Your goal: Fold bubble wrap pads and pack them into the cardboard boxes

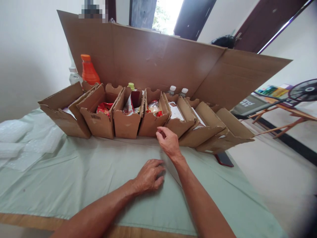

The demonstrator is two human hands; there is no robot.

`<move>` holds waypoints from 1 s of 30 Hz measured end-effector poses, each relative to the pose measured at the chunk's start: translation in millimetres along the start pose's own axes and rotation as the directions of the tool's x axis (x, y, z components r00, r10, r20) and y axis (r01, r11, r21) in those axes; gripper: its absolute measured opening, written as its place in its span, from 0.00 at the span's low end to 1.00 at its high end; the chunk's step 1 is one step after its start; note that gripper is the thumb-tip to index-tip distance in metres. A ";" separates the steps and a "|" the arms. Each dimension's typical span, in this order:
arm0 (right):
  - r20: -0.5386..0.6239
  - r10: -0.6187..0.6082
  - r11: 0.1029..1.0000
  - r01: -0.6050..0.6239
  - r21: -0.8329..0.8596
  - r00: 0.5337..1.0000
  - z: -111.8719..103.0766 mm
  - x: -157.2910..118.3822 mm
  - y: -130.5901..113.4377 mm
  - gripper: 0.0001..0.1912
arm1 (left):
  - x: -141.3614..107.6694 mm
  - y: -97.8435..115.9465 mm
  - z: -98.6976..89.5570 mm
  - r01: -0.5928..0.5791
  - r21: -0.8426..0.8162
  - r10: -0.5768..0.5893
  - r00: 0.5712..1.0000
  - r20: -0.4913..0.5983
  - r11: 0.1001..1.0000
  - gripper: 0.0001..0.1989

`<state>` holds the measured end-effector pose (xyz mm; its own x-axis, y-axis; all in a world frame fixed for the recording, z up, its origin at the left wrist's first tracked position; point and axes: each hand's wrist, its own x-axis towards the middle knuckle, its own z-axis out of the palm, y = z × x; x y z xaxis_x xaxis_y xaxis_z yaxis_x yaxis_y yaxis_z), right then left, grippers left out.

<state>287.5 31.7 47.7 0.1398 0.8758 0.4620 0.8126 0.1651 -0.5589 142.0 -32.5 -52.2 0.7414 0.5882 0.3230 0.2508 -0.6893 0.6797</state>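
Observation:
Several open cardboard boxes stand in a row across the table. My right hand [168, 140] is raised in front of the middle boxes, thumb and forefinger bent together; whether anything is between them is too small to tell. My left hand [150, 175] rests on the green cloth [94, 178], fingers curled a little and apart, holding nothing. Closest to my right hand are a box [151, 127] with red and clear packets [154, 107] and a box [184, 125] with a white item [175, 111]. Farther left, another box [101, 125] holds a red packet [104, 108].
A tall cardboard panel [158, 59] stands behind the boxes. An orange bottle [89, 71] is at the back left, and bubble wrap [29, 138] lies on the left. A dark flat object [224, 159] lies by the rightmost box [226, 140]. A fan [305, 89] is at the right.

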 end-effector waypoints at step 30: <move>0.041 0.037 0.984 -0.030 -0.177 0.998 -32.0 41.0 -28.9 0.29 | 0.6 1.1 -1.8 0.007 -0.004 -0.007 1.000 0.019 1.000 0.20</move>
<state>287.8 48.3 104.8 0.1470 0.8990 0.4126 0.8955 0.0562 -0.4414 141.6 -32.1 -50.0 0.7511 0.5850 0.3059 0.2537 -0.6836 0.6844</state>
